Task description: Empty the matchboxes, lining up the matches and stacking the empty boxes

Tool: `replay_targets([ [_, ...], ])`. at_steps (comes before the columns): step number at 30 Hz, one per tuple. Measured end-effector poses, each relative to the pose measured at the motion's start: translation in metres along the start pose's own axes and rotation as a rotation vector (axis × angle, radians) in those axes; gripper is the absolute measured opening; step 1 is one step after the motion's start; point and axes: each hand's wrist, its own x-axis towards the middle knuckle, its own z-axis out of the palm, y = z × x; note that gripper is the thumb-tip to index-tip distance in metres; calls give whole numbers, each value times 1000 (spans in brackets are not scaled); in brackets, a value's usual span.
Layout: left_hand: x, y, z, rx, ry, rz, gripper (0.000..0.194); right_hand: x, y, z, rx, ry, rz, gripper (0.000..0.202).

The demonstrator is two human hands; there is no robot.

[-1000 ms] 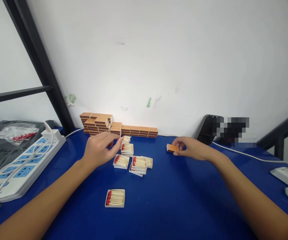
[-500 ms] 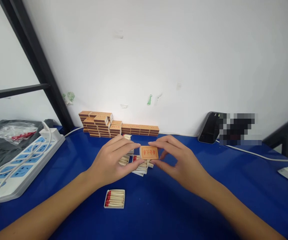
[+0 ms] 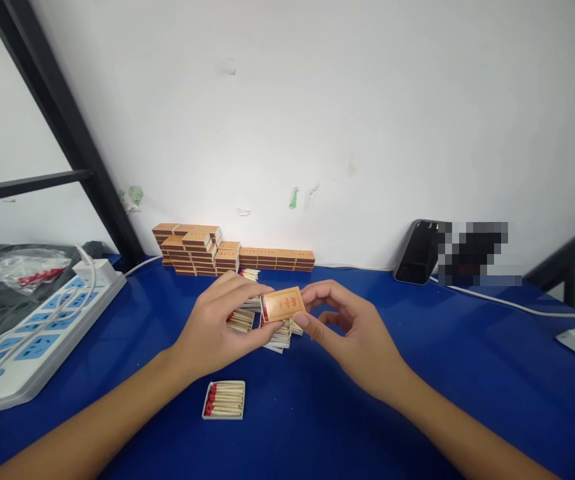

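Note:
An orange matchbox [image 3: 284,304] with red print is held up over the table, slightly tilted, its right end higher. Red match heads show at its left end, where the inner tray sticks out a little. My left hand [image 3: 222,323] pinches that left end between thumb and fingers. At the right end, my right hand [image 3: 354,327] has its thumb and index finger on the box. Below and behind the hands lie several open trays of matches [image 3: 240,321], partly hidden. Nearer to me, one open tray filled with red-tipped matches [image 3: 224,400] lies alone on the blue table.
Stacked matchboxes [image 3: 197,250] stand along the wall, with a lower row [image 3: 280,259] to their right. A white power strip [image 3: 42,333] with cables lies at left, near a plastic bag [image 3: 22,267]. A phone [image 3: 417,252] leans on the wall at right.
The matchbox has tilted and shifted slightly left, and match heads now show at its left end. My right thumb has come onto its lower right corner. The view has shifted a little.

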Motion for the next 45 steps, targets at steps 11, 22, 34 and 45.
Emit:
replay_targets([
  [11,-4,-4,6,53,1,62,44,8,2,-11,74,22,170,49],
  [22,-2,23,0,-91,-252,113,38,61,95,-81,-222,358,356,54],
  [34,-20,29,12,-70,-508,113,25,76,121,-72,-793,174,338,29],
  [45,-26,35,15,-61,-601,171,27,91,122,-65,-822,160,331,20],
])
